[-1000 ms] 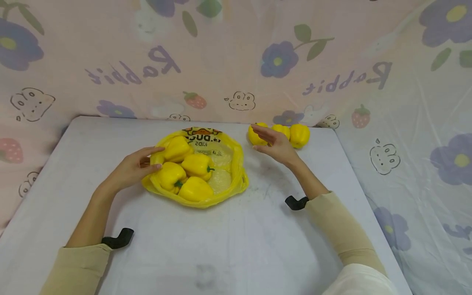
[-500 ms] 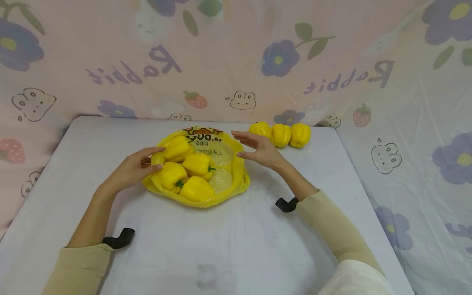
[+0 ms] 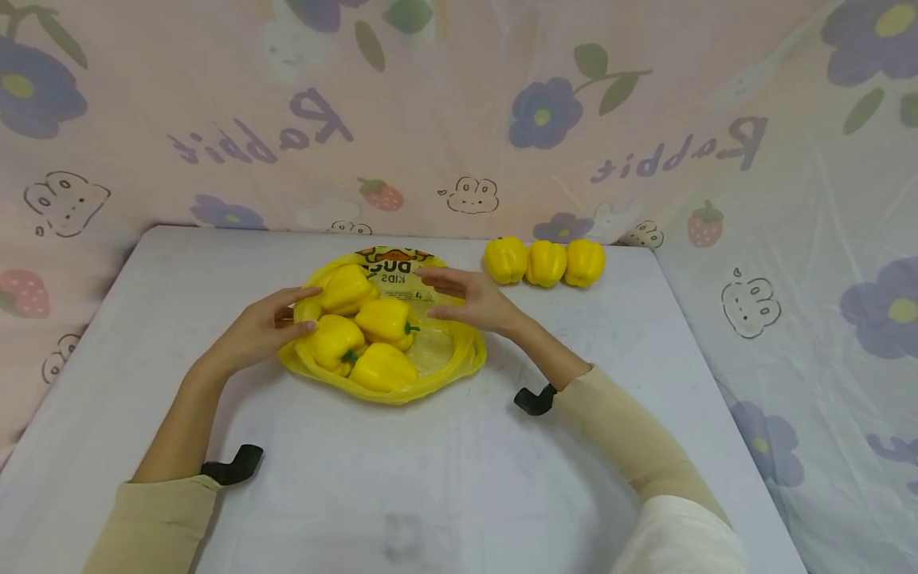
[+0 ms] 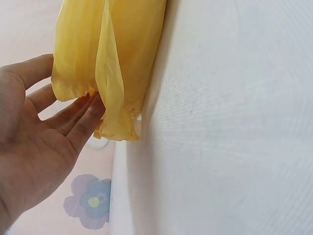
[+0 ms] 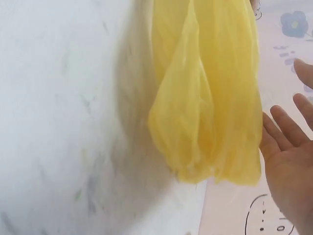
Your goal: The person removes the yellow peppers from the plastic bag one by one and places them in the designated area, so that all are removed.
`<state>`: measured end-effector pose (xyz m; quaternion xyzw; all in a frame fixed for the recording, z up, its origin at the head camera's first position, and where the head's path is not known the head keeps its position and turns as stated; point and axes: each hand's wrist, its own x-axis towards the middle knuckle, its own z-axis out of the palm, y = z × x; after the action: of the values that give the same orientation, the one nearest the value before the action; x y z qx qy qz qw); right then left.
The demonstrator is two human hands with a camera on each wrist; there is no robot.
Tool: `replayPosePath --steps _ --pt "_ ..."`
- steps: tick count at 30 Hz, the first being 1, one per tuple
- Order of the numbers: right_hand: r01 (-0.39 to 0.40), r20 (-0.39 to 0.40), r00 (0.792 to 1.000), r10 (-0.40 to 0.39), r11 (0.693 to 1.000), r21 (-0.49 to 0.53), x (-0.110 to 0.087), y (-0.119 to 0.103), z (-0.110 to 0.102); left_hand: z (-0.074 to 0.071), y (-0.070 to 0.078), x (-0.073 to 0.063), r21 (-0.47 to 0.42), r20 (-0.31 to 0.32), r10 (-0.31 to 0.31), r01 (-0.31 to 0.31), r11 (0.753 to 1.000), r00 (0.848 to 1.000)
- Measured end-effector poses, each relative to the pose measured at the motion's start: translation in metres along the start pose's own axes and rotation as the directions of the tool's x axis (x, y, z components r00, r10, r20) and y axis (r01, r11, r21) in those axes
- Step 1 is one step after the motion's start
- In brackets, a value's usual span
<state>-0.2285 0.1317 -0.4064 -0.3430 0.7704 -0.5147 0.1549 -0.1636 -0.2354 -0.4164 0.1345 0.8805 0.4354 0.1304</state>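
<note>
A yellow plastic bag point(image 3: 430, 381) with a printed inner side stands wide at its mouth on the white table. Several yellow bell peppers point(image 3: 385, 322) with green stems lie in its left part. At the bag's left rim my left hand point(image 3: 253, 331) holds a fold of plastic between thumb and fingers; the bag's hanging folds hide some fingertips in the left wrist view. My right hand point(image 3: 476, 301) hovers over the bag's right side, fingers spread, thumb apart, holding nothing. Beyond it, three yellow bell peppers point(image 3: 546, 264) sit in a row.
The row of three peppers is near the table's back edge. A printed cloth point(image 3: 402, 119) hangs behind the white table point(image 3: 459, 494) and along its sides. Black wrist mounts point(image 3: 240, 465) stick out at both sleeves.
My right hand has moved left, away from the three peppers, to over the bag's right side. My left hand stays at the bag's left rim.
</note>
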Motion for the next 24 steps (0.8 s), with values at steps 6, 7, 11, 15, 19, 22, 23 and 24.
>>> replayPosePath --steps 6,7,11,15,19,22,23,24 --pt "-0.039 0.037 0.999 0.039 0.999 -0.007 0.009 -0.001 0.014 0.001 0.001 0.000 0.005 -0.002 -0.005 0.005 1.000 1.000" --pt "-0.040 0.042 0.998 0.041 0.999 -0.010 0.010 -0.001 0.016 0.001 0.001 0.000 0.006 -0.002 -0.006 0.006 1.000 1.000" --pt "-0.043 0.068 0.997 0.045 0.999 -0.020 0.016 -0.001 0.023 0.000 0.001 0.000 0.011 -0.003 -0.005 0.005 1.000 1.000" --pt "-0.056 0.092 0.994 0.058 0.998 -0.026 0.022 0.000 0.030 0.000 0.001 0.001 0.017 -0.001 -0.009 0.009 1.000 1.000" --pt "-0.073 0.112 0.990 0.080 0.995 -0.068 0.027 0.000 0.035 0.000 0.001 0.001 0.023 0.007 -0.008 0.008 1.000 1.000" --pt "-0.093 0.120 0.986 0.114 0.981 -0.172 0.030 -0.001 0.039 -0.001 0.001 0.002 0.023 0.009 -0.008 0.008 1.000 1.000" --pt "-0.098 0.121 0.985 0.126 0.972 -0.215 0.031 -0.002 0.040 -0.001 0.001 0.002 0.022 0.010 -0.007 0.007 1.000 1.000" --pt "-0.106 0.121 0.982 0.142 0.960 -0.259 0.032 -0.002 0.041 -0.001 0.001 0.002 0.022 0.010 -0.006 0.006 1.000 1.000"
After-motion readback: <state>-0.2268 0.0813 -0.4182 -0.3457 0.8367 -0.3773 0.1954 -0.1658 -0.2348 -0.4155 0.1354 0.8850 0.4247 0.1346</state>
